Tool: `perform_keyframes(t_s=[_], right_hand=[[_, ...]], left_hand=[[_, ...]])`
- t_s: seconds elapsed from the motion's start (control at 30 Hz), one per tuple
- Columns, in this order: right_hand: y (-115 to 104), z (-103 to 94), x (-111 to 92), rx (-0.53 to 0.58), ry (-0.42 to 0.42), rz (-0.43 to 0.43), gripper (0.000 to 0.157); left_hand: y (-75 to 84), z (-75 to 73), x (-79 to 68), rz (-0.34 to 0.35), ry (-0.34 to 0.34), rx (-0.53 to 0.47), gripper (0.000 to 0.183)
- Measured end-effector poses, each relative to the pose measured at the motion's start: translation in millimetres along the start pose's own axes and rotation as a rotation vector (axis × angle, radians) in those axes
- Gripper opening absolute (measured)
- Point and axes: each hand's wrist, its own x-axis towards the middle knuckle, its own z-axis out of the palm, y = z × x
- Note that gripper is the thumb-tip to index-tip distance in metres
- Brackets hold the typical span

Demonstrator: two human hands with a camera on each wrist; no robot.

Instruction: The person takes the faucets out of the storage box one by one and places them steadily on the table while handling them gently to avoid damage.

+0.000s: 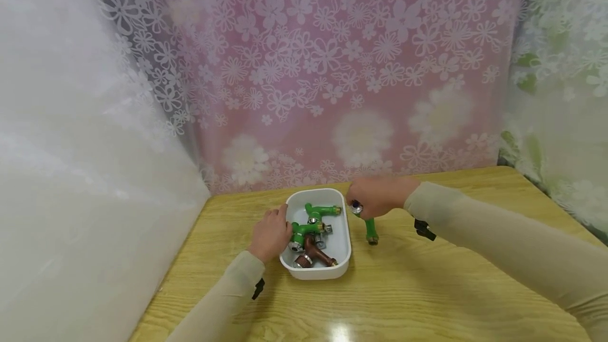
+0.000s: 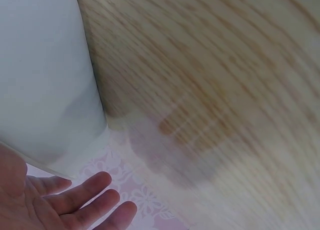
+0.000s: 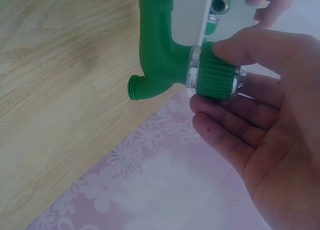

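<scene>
My right hand pinches a green plastic tap by its ribbed knob, between thumb and fingers. The tap is just right of the white tub, its brass-threaded end pointing toward me in the head view. My left hand rests at the tub's left rim with its fingers extended; in the left wrist view, these fingers show beside the white wall. Inside the tub lie a green tap at the back, another green tap in front of it and a brown tap near the front.
The tub stands on a wood-grain table. A pink flowered curtain hangs along the back edge. White sheeting closes off the left side, and a pale flowered curtain hangs at the right.
</scene>
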Motion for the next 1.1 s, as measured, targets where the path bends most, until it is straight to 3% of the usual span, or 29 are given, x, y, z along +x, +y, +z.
perform_keyframes(t_s=[0.67, 1.1], right_hand=[[23.0, 45.8, 5.0, 0.033, -0.085, 0.041, 0.011], [26.1, 40.8, 27.5, 0.013, -0.102, 0.063, 0.012]], left_hand=[[-1.6, 13.9, -6.8, 0.033, 0.01, -0.002, 0.051], [-1.5, 1.0, 0.5, 0.012, 0.0, -0.008, 0.052]])
